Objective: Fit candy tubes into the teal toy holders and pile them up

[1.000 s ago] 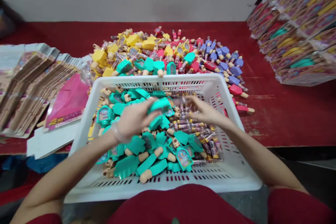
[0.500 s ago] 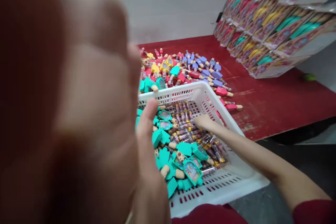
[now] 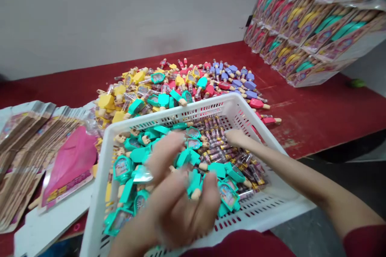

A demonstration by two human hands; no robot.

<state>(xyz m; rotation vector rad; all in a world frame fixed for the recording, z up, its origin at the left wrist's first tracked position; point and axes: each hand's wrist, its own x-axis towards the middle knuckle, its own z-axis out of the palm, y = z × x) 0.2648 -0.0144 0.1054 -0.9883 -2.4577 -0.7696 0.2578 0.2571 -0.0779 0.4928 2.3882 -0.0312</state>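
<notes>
Blurred by motion, my left hand (image 3: 181, 204) hangs over the near part of a white basket (image 3: 268, 213), above teal ice-pop-shaped pieces (image 3: 140, 154). Its fingers are bent and spread apart, with nothing visible held. On the basket's right side, my right hand (image 3: 237, 137) touches small clear tubes with yellow ends (image 3: 215, 152). Its fingertips are hidden or too small to make out, so what they hold, if anything, does not show.
Yellow, red and purple pieces (image 3: 181, 78) lie heaped on the red table (image 3: 307, 108) behind the basket. Packed boxes (image 3: 319, 44) are stacked at the right. Folded cards (image 3: 24, 148) and a pink package (image 3: 70, 160) lie at the left.
My left hand, large and close to the camera before, has dropped down and right over the basket. That uncovers the basket's left side and the cards. My right hand has hardly moved.
</notes>
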